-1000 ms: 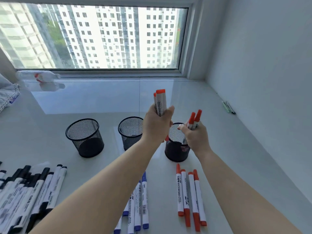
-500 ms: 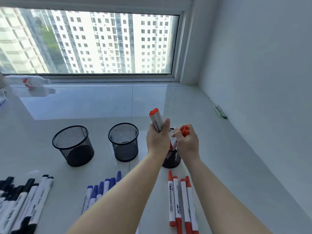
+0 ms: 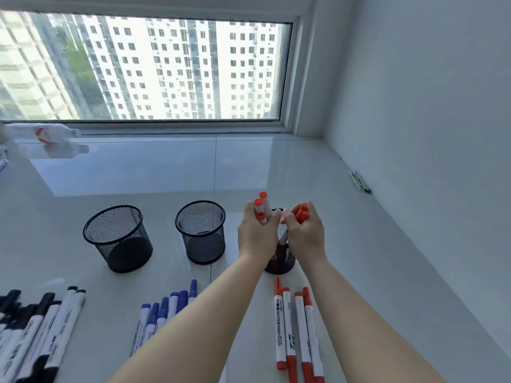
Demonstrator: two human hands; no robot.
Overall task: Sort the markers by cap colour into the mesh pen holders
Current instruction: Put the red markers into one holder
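Glossy white counter point(image 3: 359, 244) under your hands: left hand point(image 3: 255, 233) grips white, red-capped markers point(image 3: 261, 207) upright; right hand point(image 3: 305, 233) clutches more red markers point(image 3: 301, 212) above the holder point(image 3: 279, 261).

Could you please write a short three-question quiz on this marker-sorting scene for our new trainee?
1. True or false: both hands hold red-capped markers.
2. Over which mesh holder are the hands: A left, B middle, C right?
3. Fill in: the markers lying in front of the middle holder have ___ caps.

Key
1. True: the left hand and the right hand each grip red markers.
2. C, the right holder.
3. Blue.
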